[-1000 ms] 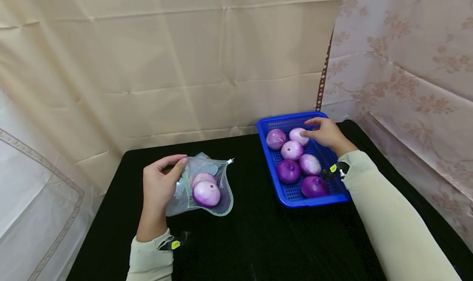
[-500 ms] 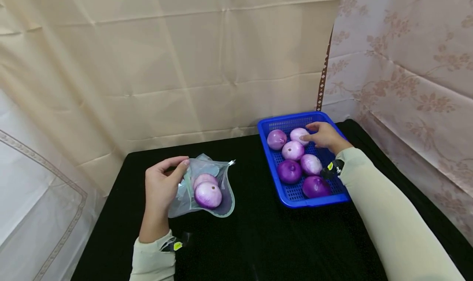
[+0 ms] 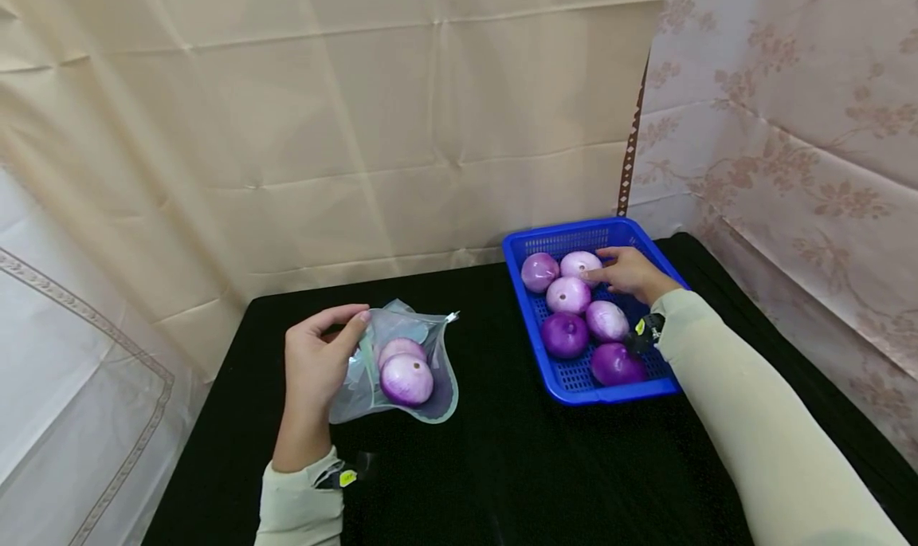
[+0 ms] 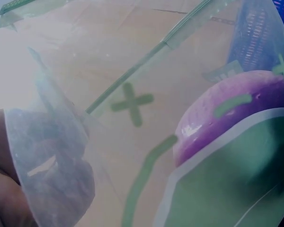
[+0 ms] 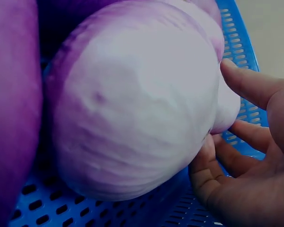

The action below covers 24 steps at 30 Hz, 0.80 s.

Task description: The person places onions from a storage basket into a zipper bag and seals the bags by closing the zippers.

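Observation:
My left hand (image 3: 315, 363) pinches the rim of a clear resealable bag (image 3: 443, 394), whose mouth gapes toward me. Two red onions, the front one (image 3: 406, 380) overlapping the back one (image 3: 398, 348), lie in it. Green print (image 4: 132, 104) marks the plastic in the left wrist view. Over the blue basket (image 3: 527, 323), my right hand (image 3: 634, 275) has its thumb and fingers around the pale far-right onion (image 3: 579, 265). From the right wrist, a nearer onion (image 5: 137, 104) covers much of that onion; the thumb (image 5: 255, 87) and curled fingers are at its side.
Several other onions share the basket, including a dark purple one (image 3: 564, 335) and another near its front rim (image 3: 618, 364). Black cloth (image 3: 488, 466) covers the table. A beige curtain (image 3: 358, 131) hangs behind, a floral one (image 3: 803, 171) on the right.
My right hand has come down and closed in around the far-right onion, which has tilted so a small spot shows on it. The left hand keeps its hold on the bag.

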{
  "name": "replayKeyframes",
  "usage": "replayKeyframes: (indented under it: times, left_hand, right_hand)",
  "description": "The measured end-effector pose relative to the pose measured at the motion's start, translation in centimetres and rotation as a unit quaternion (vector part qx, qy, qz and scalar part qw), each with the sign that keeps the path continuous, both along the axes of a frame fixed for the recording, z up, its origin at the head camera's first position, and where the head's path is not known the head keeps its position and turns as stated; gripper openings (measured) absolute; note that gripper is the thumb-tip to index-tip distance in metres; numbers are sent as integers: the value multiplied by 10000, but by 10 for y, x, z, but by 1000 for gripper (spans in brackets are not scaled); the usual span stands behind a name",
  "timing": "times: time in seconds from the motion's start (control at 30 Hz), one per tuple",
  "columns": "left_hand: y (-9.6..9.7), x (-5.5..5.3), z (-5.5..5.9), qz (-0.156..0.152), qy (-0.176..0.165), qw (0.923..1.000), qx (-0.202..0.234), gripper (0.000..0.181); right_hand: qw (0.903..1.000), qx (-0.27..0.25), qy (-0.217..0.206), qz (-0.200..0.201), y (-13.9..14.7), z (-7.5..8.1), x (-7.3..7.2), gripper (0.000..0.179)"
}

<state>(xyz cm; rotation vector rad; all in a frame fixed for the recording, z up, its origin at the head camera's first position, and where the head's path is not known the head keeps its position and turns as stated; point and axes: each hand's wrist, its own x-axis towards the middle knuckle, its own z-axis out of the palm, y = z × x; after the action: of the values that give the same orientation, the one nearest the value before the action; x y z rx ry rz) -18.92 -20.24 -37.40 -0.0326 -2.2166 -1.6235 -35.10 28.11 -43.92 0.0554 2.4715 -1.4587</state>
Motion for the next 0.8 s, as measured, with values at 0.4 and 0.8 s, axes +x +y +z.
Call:
replayKeyframes:
  times: [0.4, 0.8]
  left_hand:
    - [1, 2, 1, -43, 34, 10000, -1, 18]
    - [0, 1, 1, -69, 44, 10000, 21, 19]
  right_hand:
    - [9994, -316, 19, -155, 0, -1, -2, 69]
    - [9896, -1388, 52, -372, 6, 0, -4, 75]
